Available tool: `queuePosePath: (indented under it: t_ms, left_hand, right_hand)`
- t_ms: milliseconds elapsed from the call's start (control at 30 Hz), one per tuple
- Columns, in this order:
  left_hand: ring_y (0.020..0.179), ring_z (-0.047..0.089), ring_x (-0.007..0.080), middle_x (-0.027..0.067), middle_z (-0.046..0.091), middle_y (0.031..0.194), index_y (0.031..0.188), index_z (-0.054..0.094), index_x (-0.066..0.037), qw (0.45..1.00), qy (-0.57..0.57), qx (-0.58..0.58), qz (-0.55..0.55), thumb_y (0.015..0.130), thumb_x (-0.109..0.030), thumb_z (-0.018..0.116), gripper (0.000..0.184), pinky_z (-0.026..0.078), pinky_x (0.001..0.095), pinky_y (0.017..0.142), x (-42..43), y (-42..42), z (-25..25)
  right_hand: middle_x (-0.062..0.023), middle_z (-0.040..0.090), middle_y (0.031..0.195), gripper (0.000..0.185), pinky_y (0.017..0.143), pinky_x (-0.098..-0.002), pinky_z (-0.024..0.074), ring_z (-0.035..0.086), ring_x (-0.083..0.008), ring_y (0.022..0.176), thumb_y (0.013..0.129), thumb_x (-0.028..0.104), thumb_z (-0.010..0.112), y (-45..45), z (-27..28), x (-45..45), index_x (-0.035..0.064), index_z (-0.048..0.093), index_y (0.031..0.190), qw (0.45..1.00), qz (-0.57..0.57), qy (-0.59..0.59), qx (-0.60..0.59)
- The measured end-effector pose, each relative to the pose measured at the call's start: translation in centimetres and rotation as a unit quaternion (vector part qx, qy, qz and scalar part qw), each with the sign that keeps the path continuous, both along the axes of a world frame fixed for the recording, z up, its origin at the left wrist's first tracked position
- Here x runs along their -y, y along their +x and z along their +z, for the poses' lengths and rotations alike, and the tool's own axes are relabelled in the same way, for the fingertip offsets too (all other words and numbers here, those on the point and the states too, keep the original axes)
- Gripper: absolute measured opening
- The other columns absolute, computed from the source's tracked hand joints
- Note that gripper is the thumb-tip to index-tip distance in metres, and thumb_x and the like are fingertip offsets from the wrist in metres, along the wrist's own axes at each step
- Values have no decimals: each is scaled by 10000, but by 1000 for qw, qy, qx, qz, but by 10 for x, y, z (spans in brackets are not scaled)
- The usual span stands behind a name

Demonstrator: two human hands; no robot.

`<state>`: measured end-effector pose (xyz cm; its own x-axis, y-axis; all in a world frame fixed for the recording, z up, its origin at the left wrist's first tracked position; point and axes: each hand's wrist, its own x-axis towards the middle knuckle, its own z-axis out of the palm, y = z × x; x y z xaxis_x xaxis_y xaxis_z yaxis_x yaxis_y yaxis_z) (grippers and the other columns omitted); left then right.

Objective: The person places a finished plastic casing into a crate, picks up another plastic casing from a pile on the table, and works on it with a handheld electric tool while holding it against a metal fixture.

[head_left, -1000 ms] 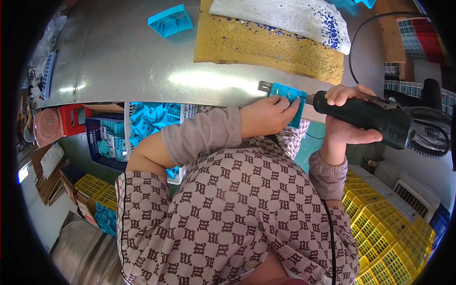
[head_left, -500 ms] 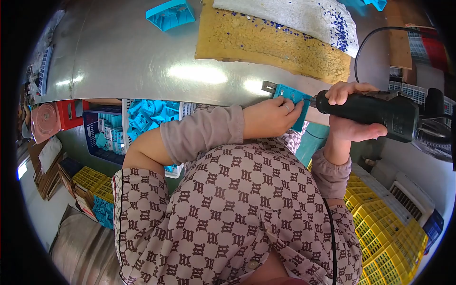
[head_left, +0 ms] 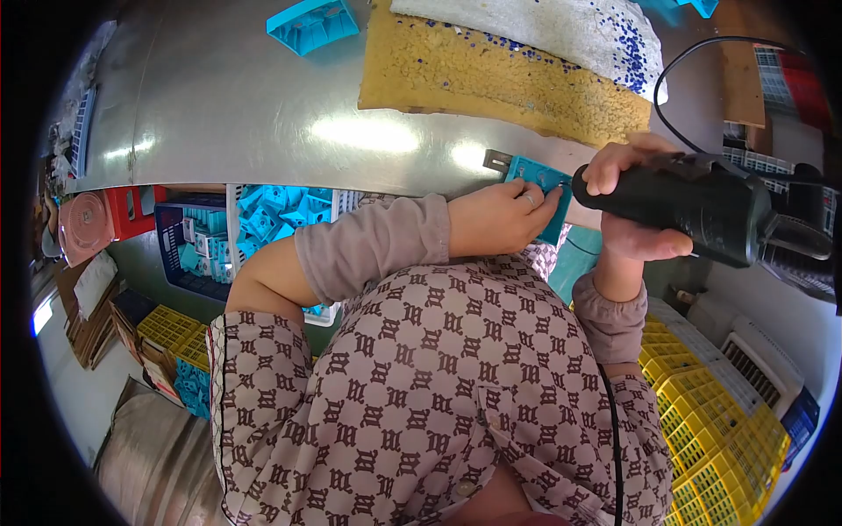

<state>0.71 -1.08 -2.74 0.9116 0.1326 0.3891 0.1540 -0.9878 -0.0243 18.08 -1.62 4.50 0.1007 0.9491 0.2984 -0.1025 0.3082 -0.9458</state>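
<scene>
A blue plastic part (head_left: 531, 175) sits at the table's near edge, against a small dark metal bracket (head_left: 497, 159). My left hand (head_left: 504, 216), with a ring on one finger, presses on this part and holds it in place. Wrapped around a dark green power tool (head_left: 680, 202) is my right hand (head_left: 627, 197), thumb below and fingers on top. The tool lies nearly level, its nose at the right side of the blue part. Its tip is mostly hidden at the part's surface.
On the metal table (head_left: 210, 105) lie another blue plastic piece (head_left: 312, 24) and a yellow mat (head_left: 500, 83) under a white cloth (head_left: 535, 22) strewn with blue bits. Crates of blue parts (head_left: 285, 210) stand below left. A black cable (head_left: 671, 74) arcs at right; yellow crates (head_left: 710, 430) sit lower right.
My right hand has moved the power tool slightly left, bringing its nose closer to the blue part and covering its tip. My left hand has stayed put.
</scene>
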Motion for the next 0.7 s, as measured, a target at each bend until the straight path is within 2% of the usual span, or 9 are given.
queuePosePath:
  t_ms: [133, 233, 333, 433, 467, 533, 600, 633, 700]
  left_hand:
    - [909, 527, 244, 195, 571, 1233, 1077, 627, 71, 1000, 7, -10, 4, 789, -193, 511, 407, 467, 306, 770, 1, 0, 0]
    - [912, 528, 247, 195, 569, 1235, 1075, 630, 65, 1000, 6, -9, -3, 793, -194, 512, 401, 468, 304, 779, 0, 0, -1]
    - [916, 530, 249, 190, 570, 1234, 1068, 635, 60, 1000, 10, 7, -6, 790, -195, 522, 394, 471, 306, 789, -1, -1, -4]
    - [914, 531, 248, 174, 577, 1217, 1046, 646, 42, 999, 28, 20, 9, 791, -195, 530, 367, 474, 311, 793, 3, -1, -3]
    - [917, 534, 250, 169, 581, 1207, 1039, 649, 32, 999, 23, 24, 6, 790, -192, 537, 353, 480, 319, 794, 5, -1, -1]
    - [923, 540, 253, 160, 589, 1187, 1025, 656, 13, 999, 16, 29, 4, 787, -184, 551, 327, 491, 334, 796, 8, -5, 6]
    - [915, 552, 258, 148, 599, 1160, 1017, 661, -7, 996, -4, 86, 9, 770, -177, 570, 313, 511, 351, 785, 7, -10, 18]
    - [911, 558, 260, 142, 604, 1146, 1013, 664, -17, 993, -15, 113, 10, 761, -173, 580, 308, 521, 360, 779, 4, -14, 25]
    - [840, 605, 264, 119, 639, 1055, 1062, 648, -34, 978, -122, 163, 56, 799, -174, 623, 299, 544, 349, 739, -10, -22, 49]
  right_hand:
    - [-87, 522, 726, 1058, 589, -320, 450, 527, -190, 626, 671, 904, 456, 3, -6, 0, -30, 445, 1169, 999, -9, -10, -39]
    - [-92, 520, 730, 1079, 584, -324, 445, 530, -199, 631, 687, 901, 437, -4, -7, 5, -47, 426, 1204, 999, -38, 2, 25]
    - [-97, 524, 736, 1075, 590, -329, 441, 527, -206, 626, 713, 893, 408, 1, -8, 5, -49, 412, 1230, 999, -33, 29, 11]
    - [-97, 530, 745, 1060, 596, -345, 440, 519, -209, 611, 730, 885, 396, 8, -10, 9, -49, 406, 1229, 994, -85, 53, -44]
    - [-92, 528, 718, 1042, 598, -368, 433, 513, -212, 600, 745, 890, 342, 12, -13, 9, -30, 448, 1222, 987, -78, 82, -110]
    - [-102, 527, 697, 1021, 587, -376, 447, 512, -208, 590, 756, 891, 285, 21, -6, 14, 5, 465, 1230, 979, -117, 109, -126]
    - [-98, 526, 662, 980, 576, -388, 446, 507, -206, 557, 789, 869, 226, 26, 9, 16, 28, 501, 1212, 961, -150, 155, -172]
    - [-84, 534, 662, 964, 572, -384, 446, 511, -207, 549, 793, 864, 235, 31, 15, 16, 32, 510, 1194, 952, -157, 193, -178]
    - [-78, 530, 657, 941, 562, -375, 445, 513, -201, 559, 801, 857, 239, 37, 27, 14, 36, 510, 1173, 939, -191, 203, -200]
